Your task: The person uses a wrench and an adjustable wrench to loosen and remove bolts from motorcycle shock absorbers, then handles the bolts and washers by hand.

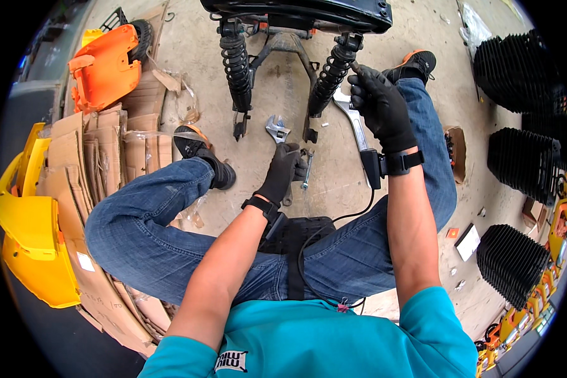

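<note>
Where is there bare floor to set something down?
Bare floor lies between the cardboard and the left shock absorber, and between the right shoe and the black ribbed stacks. It is crowded between the legs, around the left hand and smaller wrench.

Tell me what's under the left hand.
A silver adjustable wrench: its head shows beyond the left hand, which covers part of the handle. Anything else beneath is hidden.
</note>
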Demonstrator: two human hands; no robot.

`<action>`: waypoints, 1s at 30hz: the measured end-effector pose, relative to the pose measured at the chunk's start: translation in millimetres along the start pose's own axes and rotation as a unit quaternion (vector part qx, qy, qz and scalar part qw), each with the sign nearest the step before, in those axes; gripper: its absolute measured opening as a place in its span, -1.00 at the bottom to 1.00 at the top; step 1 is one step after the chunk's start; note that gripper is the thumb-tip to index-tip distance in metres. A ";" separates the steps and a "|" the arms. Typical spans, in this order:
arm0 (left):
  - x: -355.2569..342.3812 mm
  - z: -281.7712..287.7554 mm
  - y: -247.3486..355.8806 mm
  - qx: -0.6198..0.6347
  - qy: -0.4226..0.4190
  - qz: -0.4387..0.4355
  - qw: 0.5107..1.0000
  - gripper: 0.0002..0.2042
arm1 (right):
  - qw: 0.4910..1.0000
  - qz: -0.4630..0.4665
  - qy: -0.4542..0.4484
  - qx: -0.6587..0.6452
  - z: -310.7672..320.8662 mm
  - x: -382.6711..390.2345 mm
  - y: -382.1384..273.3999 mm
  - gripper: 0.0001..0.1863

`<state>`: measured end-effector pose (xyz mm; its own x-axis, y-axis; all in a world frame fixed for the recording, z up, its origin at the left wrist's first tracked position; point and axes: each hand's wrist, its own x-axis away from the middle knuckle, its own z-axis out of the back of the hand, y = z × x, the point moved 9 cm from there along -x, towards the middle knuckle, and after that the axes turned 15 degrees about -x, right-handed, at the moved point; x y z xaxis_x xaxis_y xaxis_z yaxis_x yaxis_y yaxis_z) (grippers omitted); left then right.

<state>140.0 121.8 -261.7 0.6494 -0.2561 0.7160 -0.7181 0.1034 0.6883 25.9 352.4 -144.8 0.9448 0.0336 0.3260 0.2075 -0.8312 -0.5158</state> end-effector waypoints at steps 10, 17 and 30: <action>7.9 -19.7 46.5 0.199 -0.151 -0.016 0.968 -0.66 | 1.000 0.002 0.009 -0.002 2.4 0.1 -0.4 -0.72; 10.1 -25.6 49.3 0.202 -0.172 -0.014 0.964 -0.64 | 1.000 0.002 0.004 -0.003 -0.1 0.7 -1.0 -0.72; 8.8 -23.3 41.7 0.194 -0.165 -0.005 0.967 -0.75 | 1.000 -0.001 0.005 -0.008 -2.3 1.1 0.6 -0.76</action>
<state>121.6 146.2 -223.9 0.5873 -0.5551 0.5890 -0.7936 -0.2521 0.5537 26.5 350.7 -142.9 0.9417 0.0296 0.3352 0.2054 -0.8396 -0.5029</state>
